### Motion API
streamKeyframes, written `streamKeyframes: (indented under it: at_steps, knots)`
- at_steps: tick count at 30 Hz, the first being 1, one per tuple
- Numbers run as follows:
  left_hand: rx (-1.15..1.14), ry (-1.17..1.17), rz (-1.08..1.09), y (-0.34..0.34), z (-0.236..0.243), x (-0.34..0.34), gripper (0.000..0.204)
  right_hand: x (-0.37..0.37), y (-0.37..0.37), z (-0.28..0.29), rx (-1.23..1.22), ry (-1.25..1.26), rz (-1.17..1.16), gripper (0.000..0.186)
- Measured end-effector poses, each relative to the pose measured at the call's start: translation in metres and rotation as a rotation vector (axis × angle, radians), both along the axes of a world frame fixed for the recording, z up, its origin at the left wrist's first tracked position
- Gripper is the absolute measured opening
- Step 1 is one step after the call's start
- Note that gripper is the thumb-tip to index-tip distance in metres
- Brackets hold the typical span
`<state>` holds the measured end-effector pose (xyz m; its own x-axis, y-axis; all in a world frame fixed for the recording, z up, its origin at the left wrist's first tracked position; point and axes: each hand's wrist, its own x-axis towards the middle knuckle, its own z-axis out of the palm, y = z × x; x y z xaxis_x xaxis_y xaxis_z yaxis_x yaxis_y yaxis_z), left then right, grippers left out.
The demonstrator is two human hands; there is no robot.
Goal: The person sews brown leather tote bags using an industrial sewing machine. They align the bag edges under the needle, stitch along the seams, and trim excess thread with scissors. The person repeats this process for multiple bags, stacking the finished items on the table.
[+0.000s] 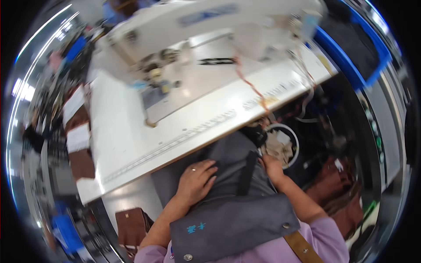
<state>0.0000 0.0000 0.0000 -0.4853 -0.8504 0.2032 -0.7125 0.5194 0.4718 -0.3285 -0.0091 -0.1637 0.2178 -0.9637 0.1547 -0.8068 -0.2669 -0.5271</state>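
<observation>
My left hand (196,180), with a ring on one finger, lies flat on the dark grey apron (223,166) over my lap, fingers stretched out and holding nothing. My right hand (272,170) is low at the right side of the apron, next to a white-rimmed bin (296,149) of pale fabric scraps (279,147). Its fingertips are mostly hidden, so whether they grip anything does not show. In front of me stands a white sewing machine (245,19), blurred, on a white table (118,144). Black tweezers (217,61) rest on its bed.
The table's front edge runs slantwise just beyond my hands. Orange cords (251,87) hang over it. Brown fabric pieces (81,163) lie at the left, with more brown fabric (335,188) at the right. A blue crate (342,55) holding dark material stands at the far right.
</observation>
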Motion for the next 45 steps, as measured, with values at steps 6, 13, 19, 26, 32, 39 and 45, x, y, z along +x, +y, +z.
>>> streamKeyframes:
  at_steps: [6,13,19,26,32,39,45]
  knots:
    - [-0.021,-0.025,0.072,0.025,-0.006,0.044,0.025,-0.055,0.007,0.001,0.166,0.207,0.263,0.008]
    - [-0.068,0.012,0.16,0.054,-0.018,0.052,0.031,-0.122,-0.032,0.032,0.391,0.503,0.155,0.02]
    - [-0.098,-0.03,0.134,0.05,-0.019,0.053,0.035,0.017,-0.014,0.142,0.129,-0.15,0.354,0.049]
    - [-0.393,-0.058,0.203,0.04,0.013,0.086,0.033,-0.094,-0.027,0.055,0.572,0.472,-0.018,0.048]
    - [-0.603,-0.1,0.612,0.013,0.094,0.169,0.034,-0.007,-0.01,0.139,0.062,-0.027,0.057,0.046]
    - [-0.564,-0.366,1.04,-0.074,0.101,0.287,0.057,-0.074,-0.032,0.053,0.743,0.67,-0.116,0.053]
    - [-0.164,-0.645,1.233,-0.105,0.114,0.311,0.034,-0.105,-0.046,0.066,0.167,0.399,0.033,0.026]
